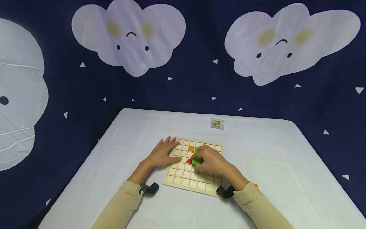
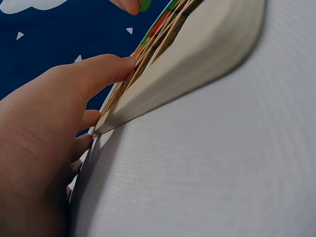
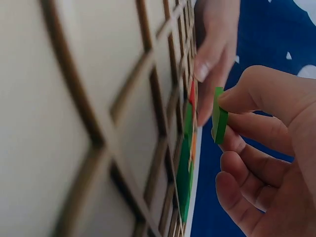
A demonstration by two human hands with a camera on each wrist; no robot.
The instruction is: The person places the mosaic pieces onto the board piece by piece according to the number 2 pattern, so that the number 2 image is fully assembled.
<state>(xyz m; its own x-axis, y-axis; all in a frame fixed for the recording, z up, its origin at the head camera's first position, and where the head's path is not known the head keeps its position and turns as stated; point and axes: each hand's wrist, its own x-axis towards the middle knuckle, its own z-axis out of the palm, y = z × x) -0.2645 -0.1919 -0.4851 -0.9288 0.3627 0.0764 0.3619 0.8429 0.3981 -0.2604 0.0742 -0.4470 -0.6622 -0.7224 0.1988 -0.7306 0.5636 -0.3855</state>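
A wooden grid board (image 1: 186, 183) lies on the table, with a few coloured tiles in its squares. My left hand (image 1: 161, 154) rests at its left edge, fingers spread and thumb touching the top, as the left wrist view also shows. Above the board, my right hand (image 1: 213, 161) pinches a small green tile (image 3: 220, 116) between thumb and fingers, apart from the surface in the right wrist view. On the board are an orange tile (image 1: 191, 149), a red tile (image 1: 189, 161) and a dark green tile (image 3: 183, 158). My right hand partly hides the tiles in the head view.
A small card with a coloured grid pattern (image 1: 217, 124) lies behind the board on the white tablecloth (image 1: 266, 152). An orange piece (image 1: 255, 185) peeks out beside the right cuff. A dark blue cloth with clouds (image 1: 200, 79) hangs behind the table.
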